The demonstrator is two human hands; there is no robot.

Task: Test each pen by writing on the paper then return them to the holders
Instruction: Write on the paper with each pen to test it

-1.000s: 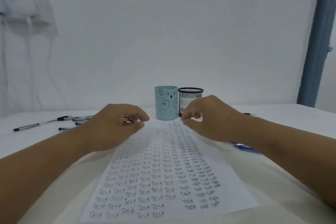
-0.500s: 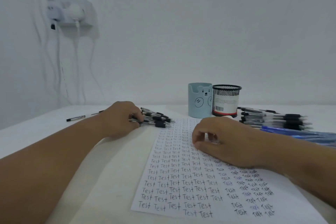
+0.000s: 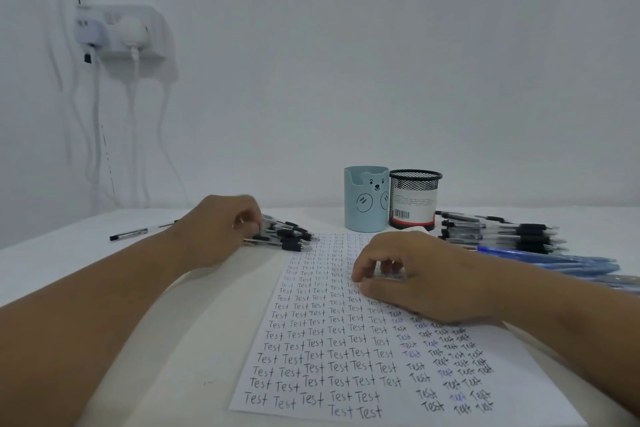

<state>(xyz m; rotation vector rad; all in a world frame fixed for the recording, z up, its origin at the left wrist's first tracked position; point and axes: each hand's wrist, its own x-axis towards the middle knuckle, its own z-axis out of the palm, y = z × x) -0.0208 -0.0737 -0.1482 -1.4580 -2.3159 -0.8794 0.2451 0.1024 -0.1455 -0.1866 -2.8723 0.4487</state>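
Pens are the matter here, and they lie in two groups on the white table (image 3: 52, 253). At the far left of the frame one single pen (image 3: 129, 234) lies apart. Next to it, the left hand (image 3: 216, 230) is now on the left pile of pens (image 3: 284, 236), fingers curled into it; whether it already grips one, I cannot tell. A second ago this hand was at the top edge of the paper (image 3: 346, 340), so I judge it is fetching the next pen to test. In the middle, the right hand (image 3: 412, 282) has come down on the paper, fingers bent, holding nothing visible. Behind it stand the blue bear holder (image 3: 366, 199) and the mesh holder (image 3: 414, 199), with no pens showing above their rims. At the right lies the right pile of pens (image 3: 502, 234).
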